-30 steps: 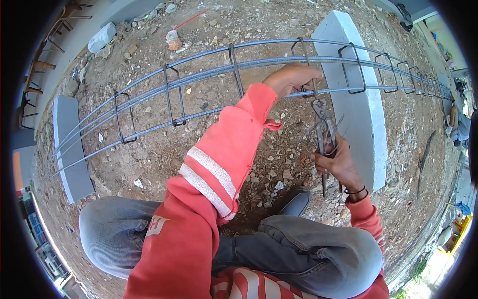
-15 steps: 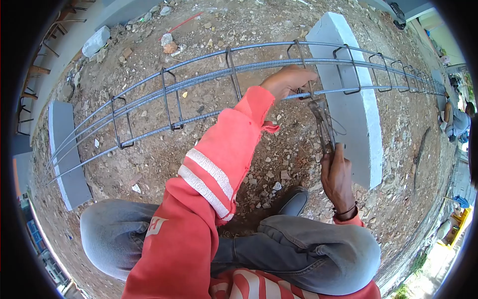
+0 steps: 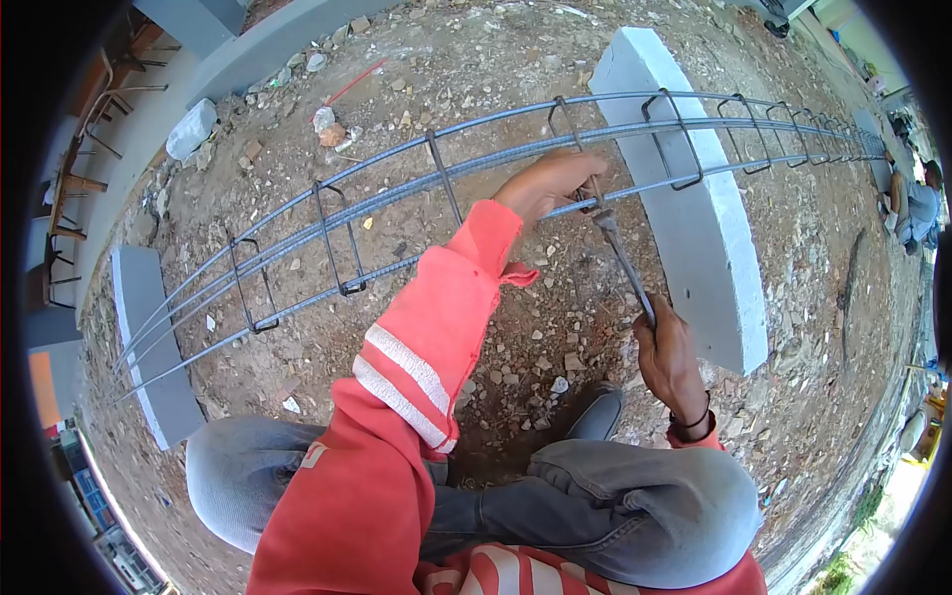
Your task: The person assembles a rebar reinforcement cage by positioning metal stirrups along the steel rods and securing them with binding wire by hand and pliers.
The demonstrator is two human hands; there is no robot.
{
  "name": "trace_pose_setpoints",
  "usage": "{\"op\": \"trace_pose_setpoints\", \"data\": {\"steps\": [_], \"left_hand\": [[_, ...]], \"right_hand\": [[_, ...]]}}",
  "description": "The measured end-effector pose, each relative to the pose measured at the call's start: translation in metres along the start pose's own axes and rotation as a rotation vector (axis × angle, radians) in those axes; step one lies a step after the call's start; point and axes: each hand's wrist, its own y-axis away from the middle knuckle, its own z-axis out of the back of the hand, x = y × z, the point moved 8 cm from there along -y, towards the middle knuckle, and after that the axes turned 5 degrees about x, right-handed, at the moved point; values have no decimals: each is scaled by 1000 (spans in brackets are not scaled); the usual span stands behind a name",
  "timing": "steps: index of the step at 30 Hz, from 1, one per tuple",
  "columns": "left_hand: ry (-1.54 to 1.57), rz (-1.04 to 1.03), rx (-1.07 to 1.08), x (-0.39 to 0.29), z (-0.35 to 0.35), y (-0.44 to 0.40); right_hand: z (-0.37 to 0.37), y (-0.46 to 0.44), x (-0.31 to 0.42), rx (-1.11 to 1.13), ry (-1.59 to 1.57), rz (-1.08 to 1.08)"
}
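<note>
A long rebar cage [image 3: 382, 205] of ribbed steel bars crosses in front of me. Square stirrups [image 3: 324, 238] are spaced along it. My left hand [image 3: 557, 182] is closed round a stirrup where it meets the near bar; its fingertips are partly hidden behind the steel. My right hand [image 3: 670, 359] grips the handles of metal pincers [image 3: 623, 251], seen nearly edge-on. The pincers' jaws touch or almost touch that joint, just below my left fingers. Whether wire sits in the jaws I cannot tell.
A pale concrete block [image 3: 699, 223] supports the cage at right, and another grey block [image 3: 149, 347] stands under its left end. Stony soil lies all around. A white rock [image 3: 191, 129] is at upper left. A person [image 3: 914, 206] sits by the cage's far right end.
The pincers have turned from a broad view to edge-on, and their jaws have risen to the bar joint. My left hand appears slightly lower and further left. The thin wire loop no longer shows.
</note>
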Motion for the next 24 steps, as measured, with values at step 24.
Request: {"op": "trace_pose_setpoints", "data": {"steps": [24], "left_hand": [[-507,197,-231,5,20,1]], "right_hand": [[-58,-53,-61,-291,-22,57]]}}
